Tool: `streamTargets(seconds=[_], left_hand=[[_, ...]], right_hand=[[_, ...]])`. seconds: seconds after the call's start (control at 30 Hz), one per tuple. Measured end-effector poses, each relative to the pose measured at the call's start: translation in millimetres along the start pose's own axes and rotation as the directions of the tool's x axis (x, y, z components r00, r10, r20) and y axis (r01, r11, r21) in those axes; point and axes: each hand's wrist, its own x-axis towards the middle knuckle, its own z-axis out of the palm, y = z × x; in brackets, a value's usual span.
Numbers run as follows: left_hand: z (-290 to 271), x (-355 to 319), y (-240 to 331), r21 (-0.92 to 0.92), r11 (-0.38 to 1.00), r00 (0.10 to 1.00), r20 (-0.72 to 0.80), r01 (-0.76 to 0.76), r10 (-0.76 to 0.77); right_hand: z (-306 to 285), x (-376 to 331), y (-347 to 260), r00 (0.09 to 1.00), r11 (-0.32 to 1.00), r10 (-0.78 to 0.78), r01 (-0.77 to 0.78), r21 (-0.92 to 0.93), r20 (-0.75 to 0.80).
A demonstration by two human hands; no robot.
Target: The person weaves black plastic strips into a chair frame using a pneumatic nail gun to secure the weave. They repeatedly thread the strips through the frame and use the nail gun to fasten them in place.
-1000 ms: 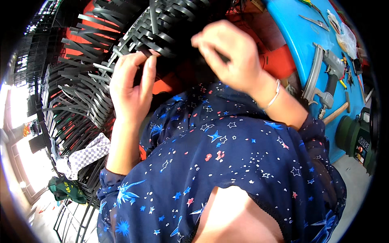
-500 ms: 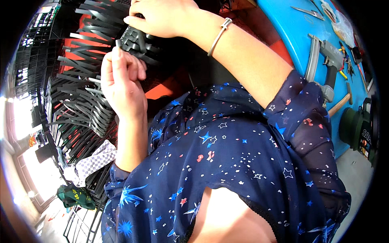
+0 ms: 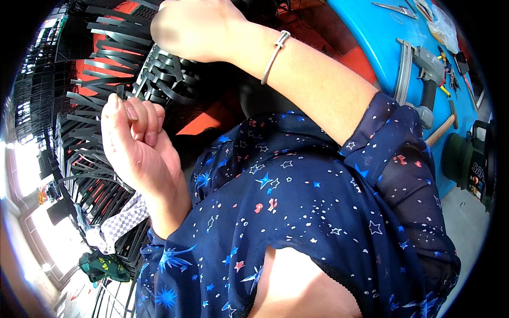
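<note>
A blue table (image 3: 371, 32) curves down the upper right of the frame. A pale floor (image 3: 466, 222) shows at the lower right, and bright window light (image 3: 50, 228) comes in at the far left. A red surface (image 3: 365, 69) peeks out near the top middle.

The woven black piece (image 3: 164, 74) is at the upper left, with lots of loose black strips (image 3: 114, 53) sticking out of it. The right hand (image 3: 199, 29) is over its top and hides part of it. That hand is bent over with its back showing, so I cannot tell what its fingers hold. The left hand (image 3: 140, 143) is just below, fingers curled in and thumb up beside them, near the strip ends. I cannot tell if it pinches one.

On the table are scissors (image 3: 395, 9), a clear plastic bag (image 3: 444, 32), a grey tool with a black handle (image 3: 432, 63) and a hammer (image 3: 441, 130). A checked cloth (image 3: 124, 220) is at the lower left.

A green case (image 3: 460, 164) at the right has pale letters. A dark green bag (image 3: 103, 266) at the lower left has small yellowish marks.
</note>
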Motion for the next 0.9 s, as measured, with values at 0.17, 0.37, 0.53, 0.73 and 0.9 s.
streamTargets(seconds=[0.17,0.37,0.53,0.73,0.9], left_hand=[[-10.2,18.9,1.4,0.15,0.985,0.989,0.133,-0.082,0.062],[-47.3,26.2,13.5,0.553,0.749,0.93,0.243,-0.365,0.275],[-43.8,30.8,21.6,0.602,0.714,0.933,0.258,-0.358,0.25],[-46.2,22.8,13.0,0.55,0.716,0.884,0.416,-0.43,0.212],[-57.4,16.7,3.1,0.841,0.131,0.84,0.486,-0.524,0.241]], right_hand=[[-8.6,3.8,1.7,1.0,0.999,-0.006,0.005,0.046,0.03],[-43.2,12.1,-26.1,0.935,0.98,-0.164,0.19,0.053,-0.316],[-73.8,-24.5,-92.3,0.949,0.841,0.222,-0.303,0.449,0.225],[-71.6,-34.5,-102.5,0.636,0.461,0.387,-0.76,0.458,0.667],[-66.2,-59.8,-95.2,0.733,0.493,0.355,-0.674,0.55,0.58]])
